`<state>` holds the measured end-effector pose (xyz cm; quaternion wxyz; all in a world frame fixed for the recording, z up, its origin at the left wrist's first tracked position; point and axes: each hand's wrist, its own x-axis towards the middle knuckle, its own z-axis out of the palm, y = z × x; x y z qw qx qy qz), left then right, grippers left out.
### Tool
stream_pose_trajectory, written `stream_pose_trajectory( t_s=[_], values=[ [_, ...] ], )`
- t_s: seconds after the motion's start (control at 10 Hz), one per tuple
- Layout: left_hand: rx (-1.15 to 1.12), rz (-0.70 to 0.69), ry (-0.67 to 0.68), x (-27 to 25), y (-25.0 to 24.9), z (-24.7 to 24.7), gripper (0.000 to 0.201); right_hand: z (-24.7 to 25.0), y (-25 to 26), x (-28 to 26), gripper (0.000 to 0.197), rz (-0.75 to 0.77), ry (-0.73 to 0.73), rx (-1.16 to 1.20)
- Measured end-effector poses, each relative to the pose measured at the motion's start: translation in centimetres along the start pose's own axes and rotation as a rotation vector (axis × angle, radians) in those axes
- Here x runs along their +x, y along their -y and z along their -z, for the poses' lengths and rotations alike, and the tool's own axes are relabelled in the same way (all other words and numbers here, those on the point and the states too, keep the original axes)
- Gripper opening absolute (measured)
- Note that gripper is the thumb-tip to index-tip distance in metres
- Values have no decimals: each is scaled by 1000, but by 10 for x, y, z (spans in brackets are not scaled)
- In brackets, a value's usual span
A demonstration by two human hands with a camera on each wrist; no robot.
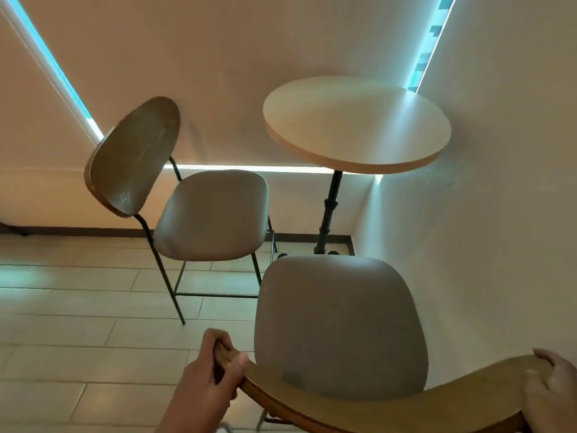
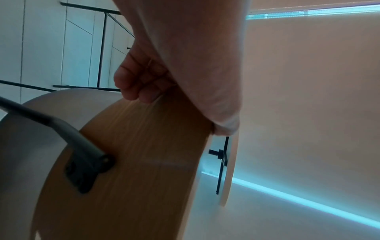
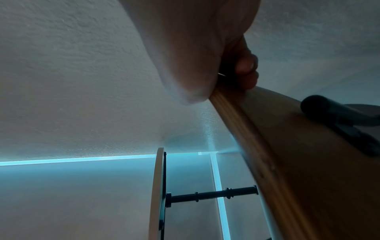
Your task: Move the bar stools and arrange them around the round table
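Observation:
A bar stool with a grey cushioned seat [image 1: 340,323] and a curved wooden backrest [image 1: 390,404] stands right in front of me. My left hand [image 1: 215,367] grips the backrest's left end, fingers curled behind the wood [image 2: 141,81]. My right hand [image 1: 549,385] grips the right end, fingers wrapped over the edge [image 3: 244,71]. The round table [image 1: 356,123] on a black post [image 1: 327,214] stands beyond the seat in the corner. A second stool [image 1: 212,214] with a wooden backrest [image 1: 131,154] stands left of the table.
A white wall [image 1: 499,214] runs close along the right of the held stool. The back wall with a lit strip [image 1: 249,167] lies behind the table. Tiled floor [image 1: 78,323] spreads to the left.

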<state>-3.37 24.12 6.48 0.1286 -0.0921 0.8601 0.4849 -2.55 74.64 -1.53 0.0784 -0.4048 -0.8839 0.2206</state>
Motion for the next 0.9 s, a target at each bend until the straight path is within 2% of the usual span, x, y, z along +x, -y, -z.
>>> stream_pose_trajectory(
  t_s=[0.1, 0.2, 0.3, 0.4, 0.5, 0.7, 0.8, 0.9],
  values=[
    [-37, 3, -13, -1, -4, -12, 12, -17, -13, 23, 48, -55, -5, 34],
    [-95, 8, -55, 1, -6, -20, 8, -15, 2, 22, 47, -168, 22, 135],
    [-134, 8, -79, 5, -7, -24, 5, 9, 43, -12, 48, -105, 37, 132],
    [-146, -15, -114, 15, -7, -23, 2, 34, 74, -32, 39, -116, 108, 172],
    [-148, -16, -127, 22, -11, -24, 5, 40, 83, -35, 40, -147, 100, 258],
    [-159, -47, -163, 31, -16, -23, 4, 48, 101, -38, 45, -173, 161, 269],
    [-145, 54, -131, 44, -9, -23, 19, 55, 106, -53, 38, -121, 121, 341],
    [-129, 241, -75, 59, 26, -28, 36, 50, 98, -50, 32, -167, 39, 316]
  ],
)
